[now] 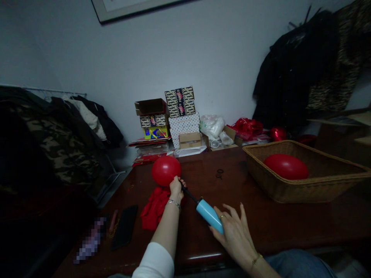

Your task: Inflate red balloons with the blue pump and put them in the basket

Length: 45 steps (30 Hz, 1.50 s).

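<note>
A partly inflated red balloon is at the tip of a light blue balloon pump with a black nozzle. My left hand is closed around the balloon's neck where it meets the nozzle; the neck itself is hidden by my fingers. At the pump's near end, my right hand grips the blue body between thumb and forefinger, its other fingers stretched out. Beneath my left wrist lies a heap of deflated red balloons, though the single pieces are hard to make out.
On the right of the dark wooden table stands a wicker basket holding another red balloon. A black phone lies at the left. Boxes and a white plastic bag line the wall. Small dark loops lie mid-table.
</note>
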### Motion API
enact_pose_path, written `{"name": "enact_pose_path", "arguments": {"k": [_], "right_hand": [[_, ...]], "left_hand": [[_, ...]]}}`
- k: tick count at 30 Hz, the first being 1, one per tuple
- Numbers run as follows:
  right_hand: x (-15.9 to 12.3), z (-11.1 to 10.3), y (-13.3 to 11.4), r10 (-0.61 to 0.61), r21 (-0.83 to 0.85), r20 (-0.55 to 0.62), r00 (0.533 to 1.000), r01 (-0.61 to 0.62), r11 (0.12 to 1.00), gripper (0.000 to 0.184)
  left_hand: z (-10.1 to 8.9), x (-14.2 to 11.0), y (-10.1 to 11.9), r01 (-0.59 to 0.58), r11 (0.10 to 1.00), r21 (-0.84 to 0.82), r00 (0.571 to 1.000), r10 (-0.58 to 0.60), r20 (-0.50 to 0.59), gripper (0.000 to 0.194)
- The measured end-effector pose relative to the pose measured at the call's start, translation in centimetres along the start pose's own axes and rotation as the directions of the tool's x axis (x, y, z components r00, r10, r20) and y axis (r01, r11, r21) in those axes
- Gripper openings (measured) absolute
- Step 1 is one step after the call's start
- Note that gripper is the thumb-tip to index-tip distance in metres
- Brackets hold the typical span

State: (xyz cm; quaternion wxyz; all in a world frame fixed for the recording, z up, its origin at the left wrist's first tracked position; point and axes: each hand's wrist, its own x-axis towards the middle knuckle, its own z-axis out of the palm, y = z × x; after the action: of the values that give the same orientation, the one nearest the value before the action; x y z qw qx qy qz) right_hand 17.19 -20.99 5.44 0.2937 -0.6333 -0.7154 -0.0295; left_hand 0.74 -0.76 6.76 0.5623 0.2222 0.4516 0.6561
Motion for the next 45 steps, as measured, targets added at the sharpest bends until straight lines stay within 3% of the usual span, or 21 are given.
{"name": "enact_pose_path", "arguments": {"k": [6,13,28,36,45], "right_hand": [[-0.7,-0.3,0.3,-0.006,-0.010,-0.013,1.000,0.006,1.000,0.045],[0.6,-0.3,-0.9,0.012,-0.016,0.015,1.000,-0.012,1.000,0.044],[4.6,2.3,-2.7,0.017,-0.060,0.000,1.000,-0.017,0.998,0.046],[3.3,2.0,-2.4,0.024,-0.041,-0.002,1.000,-0.024,0.999,0.048],[-0.3,-0.3,0.4,-0.005,-0.013,0.025,1.000,0.005,1.000,0.044]], "left_hand": [[0.2,-0.3,-0.2,0.008,1.000,-0.017,1.000,-0.008,0.005,0.016],[-0.2,-0.4,0.2,0.007,0.999,-0.049,1.000,-0.008,-0.026,0.016],[0.2,-1.2,-1.3,0.053,0.998,-0.042,0.999,-0.053,0.004,0.019],[0.3,-1.1,-1.0,0.047,0.998,-0.046,0.998,-0.048,-0.033,0.018],[-0.3,0.3,-0.1,0.020,0.999,-0.036,0.999,-0.021,-0.030,0.013]]}}
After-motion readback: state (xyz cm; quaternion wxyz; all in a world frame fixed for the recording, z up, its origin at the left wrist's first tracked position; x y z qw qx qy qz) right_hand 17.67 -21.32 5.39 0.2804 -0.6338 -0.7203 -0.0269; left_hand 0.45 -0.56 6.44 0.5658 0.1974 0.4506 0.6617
